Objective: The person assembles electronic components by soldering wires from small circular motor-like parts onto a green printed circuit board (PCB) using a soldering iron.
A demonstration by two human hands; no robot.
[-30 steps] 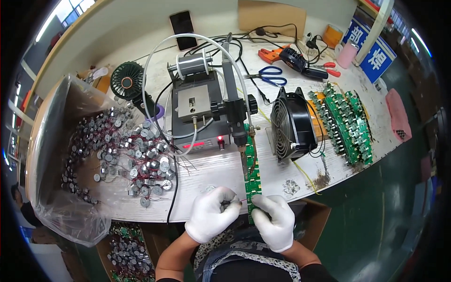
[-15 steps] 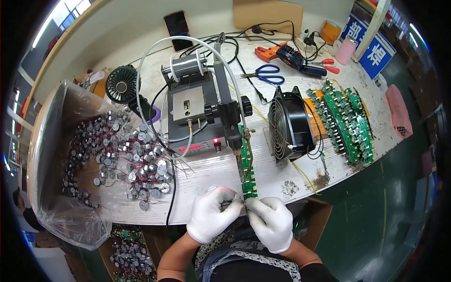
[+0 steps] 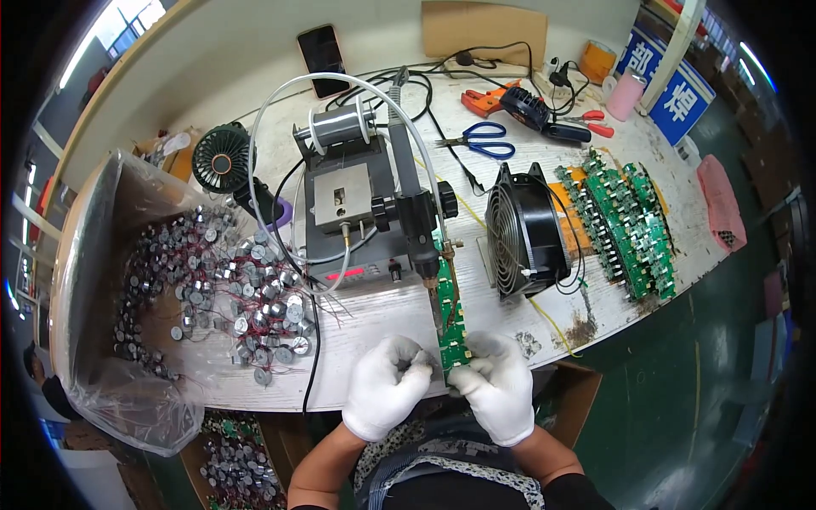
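A long green circuit board strip (image 3: 456, 347) lies under a soldering iron (image 3: 418, 225) held in a stand, and its near end reaches the table's front edge. My right hand (image 3: 495, 387), in a white glove, pinches this near end from the right. Just left of the board is my left hand (image 3: 384, 389), also gloved, apart from the strip. Its fingers are closed together with greyish fingertips; whatever small thing they hold is hidden. The iron's tip hangs over the strip, above my hands.
To the left, a plastic-lined box (image 3: 85, 280) spills small round motors (image 3: 268, 293) with red wires. A soldering station (image 3: 357, 246) carries a solder spool (image 3: 336, 127). Right of the strip stands a black fan (image 3: 531, 229), then stacked green boards (image 3: 620, 225). Blue scissors (image 3: 486, 140) lie behind.
My hands have drawn apart, showing the strip's near end between them. The right hand has moved slightly right on the board. The station's bright red light has gone dark.
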